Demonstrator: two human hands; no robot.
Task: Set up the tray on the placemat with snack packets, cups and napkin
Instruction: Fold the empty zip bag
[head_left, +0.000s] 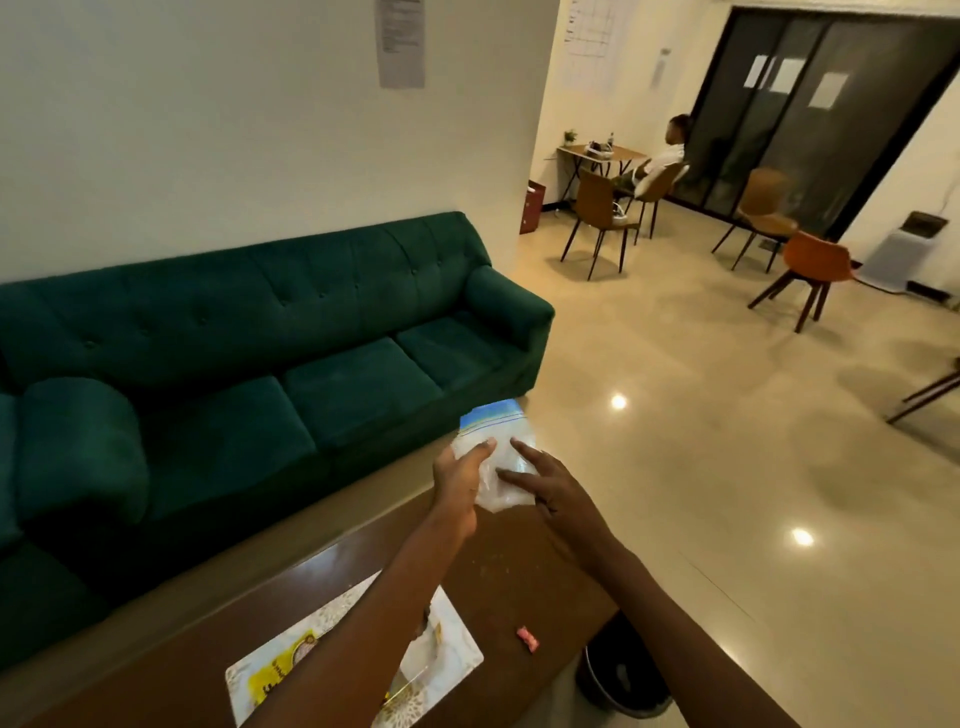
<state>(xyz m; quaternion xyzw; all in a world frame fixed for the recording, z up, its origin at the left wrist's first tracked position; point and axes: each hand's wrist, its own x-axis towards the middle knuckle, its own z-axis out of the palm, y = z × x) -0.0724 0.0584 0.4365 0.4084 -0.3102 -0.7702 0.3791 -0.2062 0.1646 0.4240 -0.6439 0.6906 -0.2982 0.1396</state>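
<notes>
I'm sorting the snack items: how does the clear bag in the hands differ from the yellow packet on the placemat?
The clear bag is see-through with a blue strip on top; the yellow packet is opaque with dark print. The left hand holds the clear bag up, with the right hand fingers against it; the yellow packet lies on the placemat, partly behind an arm. Both look like soft plastic.

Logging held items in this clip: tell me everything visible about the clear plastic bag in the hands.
The clear, thin, crinkled plastic zip bag has a blue strip along its top edge, which faces up. It is held in the air near the far end of the brown wooden table. The left hand pinches its left side; the right hand touches its front with straight fingers. Contents unclear.
</notes>
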